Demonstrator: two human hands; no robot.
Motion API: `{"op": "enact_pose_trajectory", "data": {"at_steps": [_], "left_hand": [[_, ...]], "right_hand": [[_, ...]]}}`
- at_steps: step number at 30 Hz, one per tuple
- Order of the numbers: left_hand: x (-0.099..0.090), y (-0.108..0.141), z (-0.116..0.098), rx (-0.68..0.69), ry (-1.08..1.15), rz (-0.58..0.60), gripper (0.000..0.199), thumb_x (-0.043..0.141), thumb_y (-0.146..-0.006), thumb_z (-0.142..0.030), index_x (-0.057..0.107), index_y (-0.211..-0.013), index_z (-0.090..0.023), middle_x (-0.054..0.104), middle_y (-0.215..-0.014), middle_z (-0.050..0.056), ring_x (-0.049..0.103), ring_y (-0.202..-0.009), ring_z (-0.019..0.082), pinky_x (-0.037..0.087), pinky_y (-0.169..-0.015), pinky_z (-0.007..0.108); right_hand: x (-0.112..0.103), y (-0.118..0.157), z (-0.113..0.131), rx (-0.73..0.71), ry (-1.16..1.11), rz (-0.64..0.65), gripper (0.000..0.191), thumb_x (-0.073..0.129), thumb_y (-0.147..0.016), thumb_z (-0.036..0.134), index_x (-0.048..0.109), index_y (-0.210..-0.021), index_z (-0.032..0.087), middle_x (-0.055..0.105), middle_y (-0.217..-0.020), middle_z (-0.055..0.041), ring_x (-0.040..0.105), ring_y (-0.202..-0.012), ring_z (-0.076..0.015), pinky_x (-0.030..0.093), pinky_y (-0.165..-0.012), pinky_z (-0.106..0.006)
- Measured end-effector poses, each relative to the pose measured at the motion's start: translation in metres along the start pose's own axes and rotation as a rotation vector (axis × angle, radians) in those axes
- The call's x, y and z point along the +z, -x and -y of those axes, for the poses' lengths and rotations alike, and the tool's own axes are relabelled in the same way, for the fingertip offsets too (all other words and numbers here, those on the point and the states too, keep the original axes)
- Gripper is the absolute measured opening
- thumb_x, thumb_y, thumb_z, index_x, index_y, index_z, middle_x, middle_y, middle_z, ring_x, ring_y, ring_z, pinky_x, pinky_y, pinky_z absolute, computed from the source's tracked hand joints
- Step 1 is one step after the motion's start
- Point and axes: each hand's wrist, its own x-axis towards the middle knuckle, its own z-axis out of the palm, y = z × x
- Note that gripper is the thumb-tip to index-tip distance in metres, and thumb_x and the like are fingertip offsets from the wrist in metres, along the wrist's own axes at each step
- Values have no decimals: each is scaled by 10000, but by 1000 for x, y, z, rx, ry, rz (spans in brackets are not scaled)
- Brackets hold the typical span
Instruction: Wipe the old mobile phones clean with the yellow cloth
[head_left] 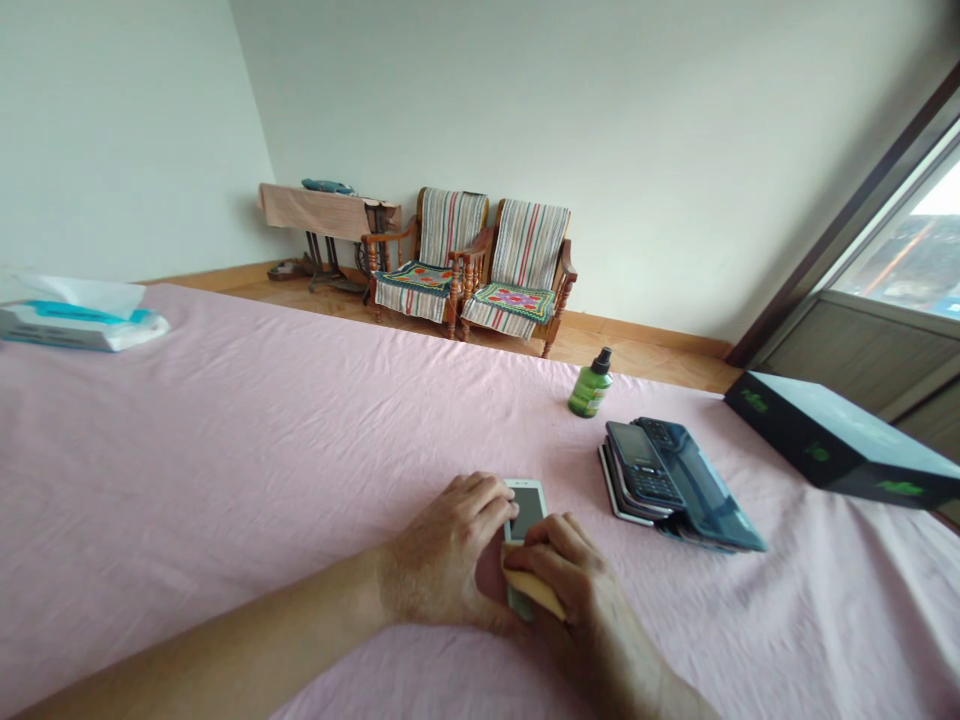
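Note:
A white phone (528, 508) lies face up on the pink cloth (300, 430), its dark screen partly covered by the hands. My left hand (457, 550) rests at its left side, fingertips on the upper left edge, thumb stretched toward the near end. My right hand (577, 585) is closed on a yellowish cloth (534, 588), which lies against the lower part of the phone. Something greenish shows beneath the yellowish cloth; I cannot make out what it is.
Stacked phones (649, 475) lie to the right, a green spray bottle (590, 384) behind them. A black box (832, 440) stands at the far right, a tissue pack (82, 318) at the far left. Two chairs (517, 265) stand beyond the cloth.

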Motion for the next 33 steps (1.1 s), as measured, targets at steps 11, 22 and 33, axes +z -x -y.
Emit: {"op": "enact_pose_trajectory", "data": {"at_steps": [11, 22, 33], "left_hand": [[-3, 0, -4, -9, 10, 1, 744, 767, -595, -606, 571, -1133, -131, 581, -1106, 134, 527, -1027, 318, 421, -936, 475], [-2, 0, -2, -5, -3, 8, 783, 780, -569, -616, 575, -1132, -111, 574, -1107, 136, 516, -1029, 317, 404, -948, 463], [-6, -3, -8, -13, 11, 19, 698, 781, -589, -590, 586, -1077, -130, 580, -1124, 140, 522, -1045, 318, 408, -947, 466]], "right_hand": [[-6, 0, 2, 12, 102, -9, 223, 556, -803, 4, 634, -708, 190, 569, -818, -48, 512, -798, -200, 415, -677, -310], [-12, 0, -3, 6, 77, -74, 242, 495, -824, -14, 629, -790, 185, 559, -845, -60, 520, -820, -201, 433, -681, -306], [-11, -2, -2, 15, 90, 22, 262, 513, -837, -28, 678, -807, 173, 574, -850, -70, 500, -826, -208, 413, -680, -316]]}}
